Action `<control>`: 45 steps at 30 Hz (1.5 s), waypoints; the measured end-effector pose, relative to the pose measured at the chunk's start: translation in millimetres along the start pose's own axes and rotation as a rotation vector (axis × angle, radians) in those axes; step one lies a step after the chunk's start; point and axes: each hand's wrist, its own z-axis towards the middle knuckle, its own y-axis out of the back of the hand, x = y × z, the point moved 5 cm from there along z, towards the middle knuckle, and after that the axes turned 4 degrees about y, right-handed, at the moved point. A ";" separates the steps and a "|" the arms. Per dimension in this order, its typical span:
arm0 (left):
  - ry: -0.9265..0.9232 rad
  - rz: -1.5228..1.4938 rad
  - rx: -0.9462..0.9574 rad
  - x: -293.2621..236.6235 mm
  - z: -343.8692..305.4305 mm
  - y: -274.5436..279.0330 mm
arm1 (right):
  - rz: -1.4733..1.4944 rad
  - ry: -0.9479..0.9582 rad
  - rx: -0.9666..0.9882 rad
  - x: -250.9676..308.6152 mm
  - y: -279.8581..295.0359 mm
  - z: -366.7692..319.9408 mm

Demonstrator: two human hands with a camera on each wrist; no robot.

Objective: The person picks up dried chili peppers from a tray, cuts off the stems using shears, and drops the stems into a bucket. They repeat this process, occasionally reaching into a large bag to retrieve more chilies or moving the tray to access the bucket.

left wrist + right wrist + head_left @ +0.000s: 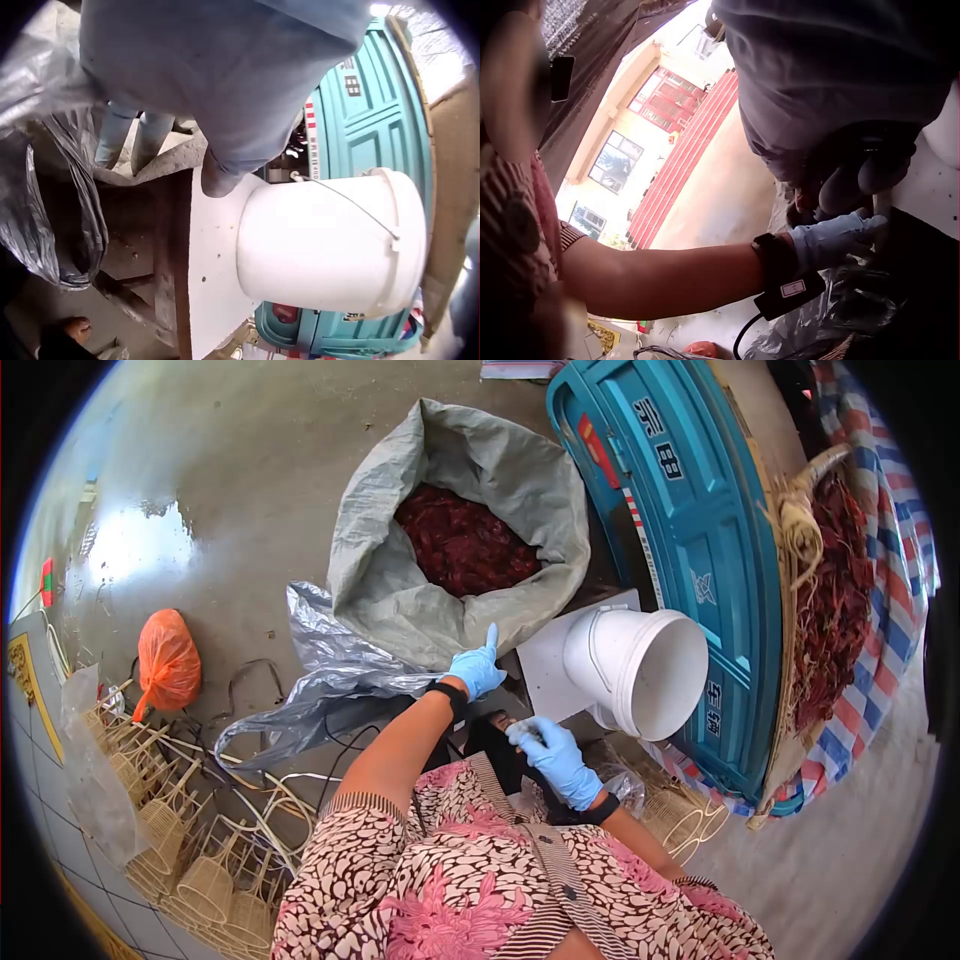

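Observation:
A grey woven sack, its mouth rolled wide, holds a heap of dark red, wet-looking meat. My gloved left hand touches the sack's near rim with one digit stretched out along it. Straight gloved fingers reach down by the rim in the left wrist view. My gloved right hand hovers over my lap, right of the left hand, its fingers bent and the tips close together. Whitish fingertips show on it; I cannot tell whether they pinch something small. Beside it stands a white bucket, its mouth facing right.
A white board lies beneath the bucket. A silver plastic bag hangs left of the sack. To the right stands a teal cart panel, with more dark red strips behind it. An orange bag and wicker baskets sit at left.

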 end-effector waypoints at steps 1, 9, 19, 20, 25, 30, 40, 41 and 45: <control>0.033 -0.016 0.003 -4.0 6.2 -5.2 | 0.056 -0.069 -0.064 -5.0 11.0 -7.0; -0.335 0.792 -0.103 -56.5 25.6 -84.0 | 0.229 -0.152 -0.270 -135.8 53.1 -114.9; -0.153 0.853 -0.292 -107.0 -116.7 -74.8 | -0.282 0.482 -0.417 -98.2 155.2 -230.8; -0.197 0.820 -0.284 -110.4 -139.5 -77.9 | -0.333 0.533 -0.440 -86.0 170.9 -243.8; -0.281 0.692 -0.119 -89.6 -223.8 -91.8 | -0.394 0.766 -0.813 -9.4 250.3 -306.8; -0.031 0.637 0.028 -47.0 -255.0 -88.0 | -0.474 0.800 -1.297 47.9 311.1 -366.7; -0.066 0.620 -0.157 -75.8 -240.1 32.1 | -0.282 0.560 -1.160 34.0 289.8 -265.7; -0.085 0.640 -0.170 -72.4 -240.0 42.4 | -0.397 0.342 -1.076 12.5 281.4 -233.7; -0.108 0.714 -0.177 -88.1 -228.4 82.2 | -0.340 0.165 -0.995 8.3 266.4 -201.5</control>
